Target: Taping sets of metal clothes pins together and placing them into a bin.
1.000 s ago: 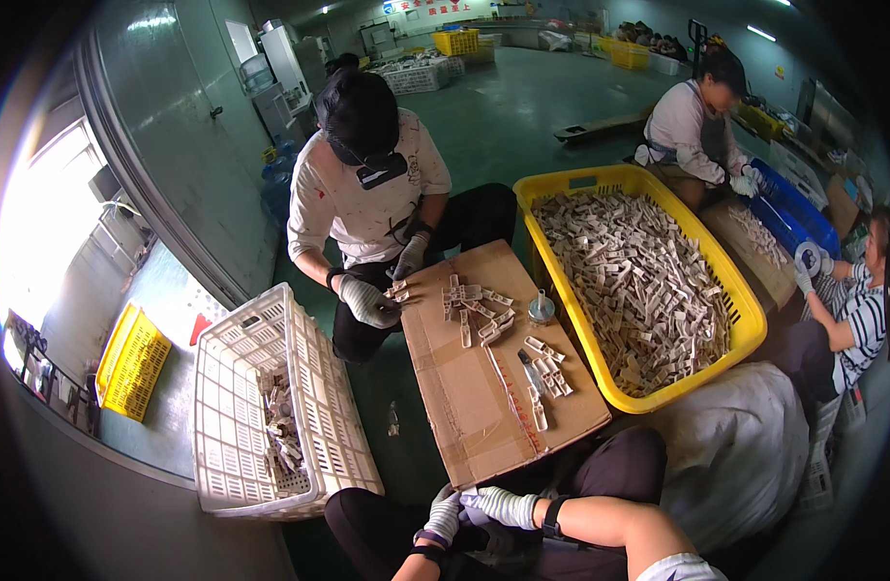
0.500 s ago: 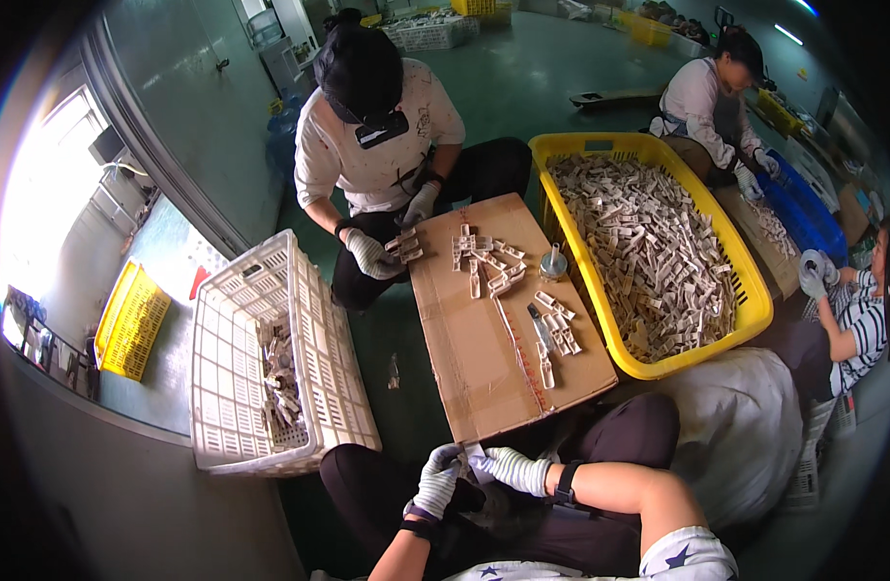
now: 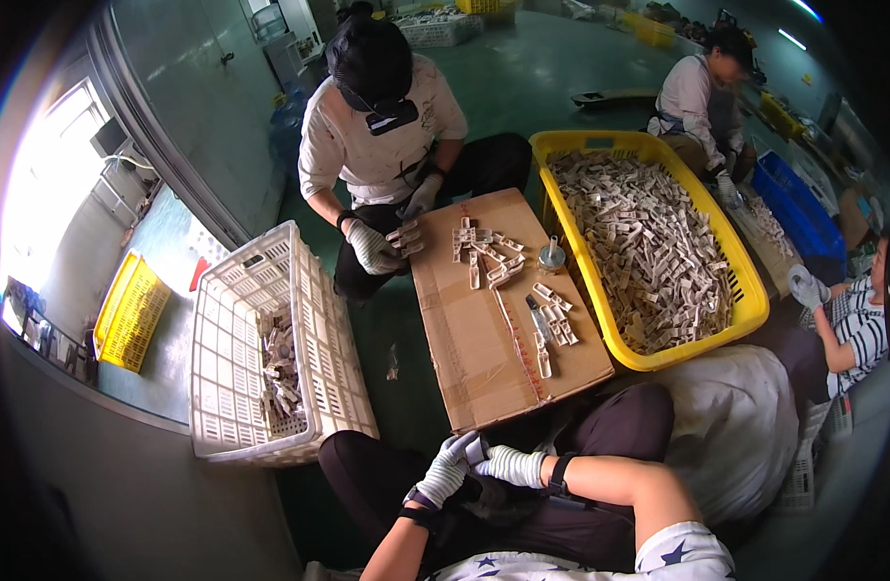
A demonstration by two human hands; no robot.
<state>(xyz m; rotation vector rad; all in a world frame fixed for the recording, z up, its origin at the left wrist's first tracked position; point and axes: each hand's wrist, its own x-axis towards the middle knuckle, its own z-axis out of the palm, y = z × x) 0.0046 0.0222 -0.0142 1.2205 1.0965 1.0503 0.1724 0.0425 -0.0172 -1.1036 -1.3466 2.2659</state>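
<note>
Your hands [image 3: 445, 472] meet at a small grey piece [image 3: 477, 451], grip unclear; a slack hold could drop it below them.

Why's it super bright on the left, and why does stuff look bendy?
Head view: glare at the window washes out that side; head view: the fisheye lens curves straight edges, like the doorframe; head view: the cardboard box looks clear.

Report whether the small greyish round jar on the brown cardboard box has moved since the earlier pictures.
No; judged against the box, the jar stays in the same spot near its right edge.
</note>
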